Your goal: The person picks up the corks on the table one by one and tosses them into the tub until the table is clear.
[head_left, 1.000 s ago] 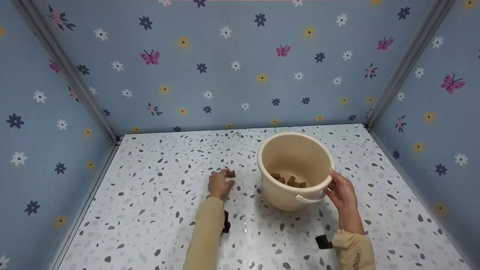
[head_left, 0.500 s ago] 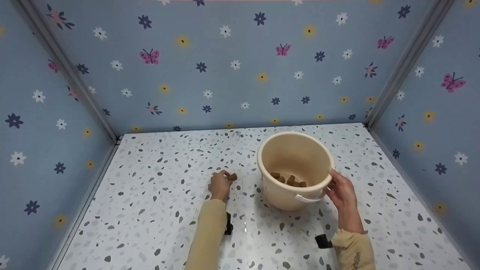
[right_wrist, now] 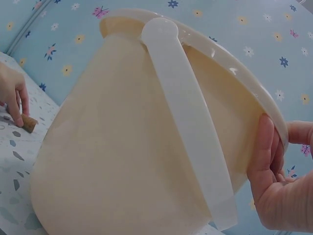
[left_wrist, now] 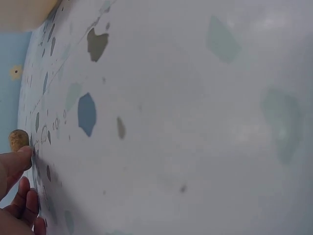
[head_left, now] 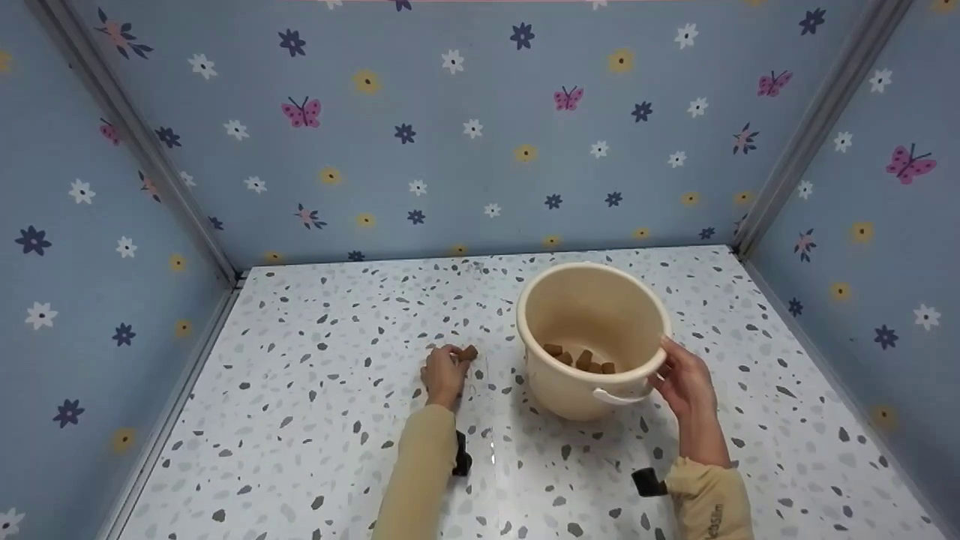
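Between thumb and fingers my left hand pinches a brown cork low over the speckled tabletop. The cork's round end shows beyond the fingertips in the left wrist view. To the right, a cream bucket stands tilted toward me, with several corks lying in its bottom. My right hand grips the bucket's rim on the right side. In the right wrist view the thumb and fingers are on either side of that rim. A white handle hangs down the bucket's outer wall.
The white speckled tabletop runs to a blue flowered back wall. Side panels with grey metal corner posts stand left and right. Black camera mounts sit at both wrists.
My left hand has closed on the cork, which has turned and shifted slightly to the right with it. The right hand and the bucket look the same.
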Action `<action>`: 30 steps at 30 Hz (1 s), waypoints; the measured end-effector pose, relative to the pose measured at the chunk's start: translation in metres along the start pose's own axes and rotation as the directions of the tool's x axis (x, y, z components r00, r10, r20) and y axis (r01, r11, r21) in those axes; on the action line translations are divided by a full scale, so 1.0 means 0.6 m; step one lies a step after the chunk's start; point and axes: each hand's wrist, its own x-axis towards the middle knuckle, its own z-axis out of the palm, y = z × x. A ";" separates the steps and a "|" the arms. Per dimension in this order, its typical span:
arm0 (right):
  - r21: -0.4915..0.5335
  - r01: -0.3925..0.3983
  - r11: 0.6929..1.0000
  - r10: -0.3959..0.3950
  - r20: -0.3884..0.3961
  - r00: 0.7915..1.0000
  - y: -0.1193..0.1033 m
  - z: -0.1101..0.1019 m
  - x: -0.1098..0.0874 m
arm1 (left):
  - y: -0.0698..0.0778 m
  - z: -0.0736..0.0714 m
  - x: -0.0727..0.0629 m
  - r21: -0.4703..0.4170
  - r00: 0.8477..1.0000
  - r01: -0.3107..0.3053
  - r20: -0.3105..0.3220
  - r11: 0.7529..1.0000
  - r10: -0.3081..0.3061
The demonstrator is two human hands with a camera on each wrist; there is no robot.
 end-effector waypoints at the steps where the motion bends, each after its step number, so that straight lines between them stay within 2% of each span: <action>1: -0.004 0.005 1.000 -0.005 0.003 1.000 0.000 0.000 0.000 | 0.001 0.000 -0.001 -0.008 1.000 0.000 -0.003 1.000 0.000; 8: -0.004 0.008 1.000 -0.008 0.008 1.000 -0.003 -0.001 -0.003 | 0.017 -0.007 0.001 -0.076 0.999 0.045 0.007 0.996 -0.045; 13: 0.003 0.003 1.000 -0.003 0.013 1.000 -0.003 -0.001 -0.001 | 0.033 -0.016 0.006 -0.128 0.999 0.043 -0.002 0.991 -0.043; 23: 0.007 -0.005 1.000 0.005 -0.001 1.000 -0.001 -0.001 -0.001 | 0.066 -0.052 0.012 -0.167 0.999 -0.026 -0.041 0.986 0.019; 30: 0.005 -0.010 1.000 0.010 0.005 1.000 -0.001 0.000 -0.003 | 0.087 -0.077 0.005 -0.226 0.995 -0.091 -0.054 0.970 0.081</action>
